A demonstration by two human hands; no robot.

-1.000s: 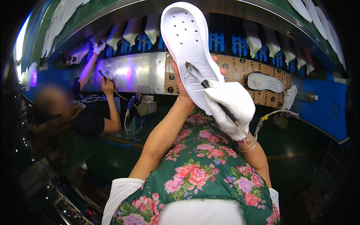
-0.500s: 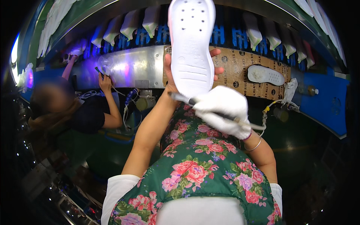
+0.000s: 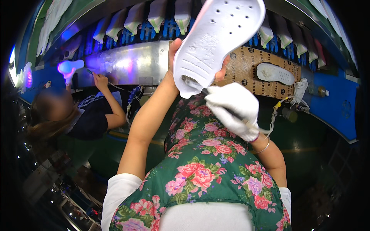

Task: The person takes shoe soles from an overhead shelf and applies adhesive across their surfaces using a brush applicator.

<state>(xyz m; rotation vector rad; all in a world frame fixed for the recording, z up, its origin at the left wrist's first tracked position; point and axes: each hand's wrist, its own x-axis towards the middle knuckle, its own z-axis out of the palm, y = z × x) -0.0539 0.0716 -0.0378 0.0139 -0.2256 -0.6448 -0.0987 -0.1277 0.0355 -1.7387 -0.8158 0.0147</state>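
Observation:
My bare left hand [image 3: 173, 57] is closed around a white shoe sole [image 3: 216, 46] from behind, thumb at one edge and fingertips at the other. The sole is tilted, its holed toe end up to the right and its grooved heel toward me. In a white glove, my right hand [image 3: 233, 109] grips a brush [image 3: 207, 91] with a dark collar. Its wet-looking grey bristles press on the heel of the sole. A pale tube trails from the back of the brush handle near my wrist.
Another white sole [image 3: 275, 74] lies on brown printed cardboard [image 3: 239, 73] over the metal bench [image 3: 115, 69]. A bottle [image 3: 318, 91] stands on the blue surface at right. White lasts [image 3: 156, 19] line the back. At left, a co-worker holds a sole [image 3: 71, 66] under violet light.
The sole has swung so its toe points up-right and its heel came left. The brush went from beside the heel onto it. The co-worker's sole now shows raised in the light.

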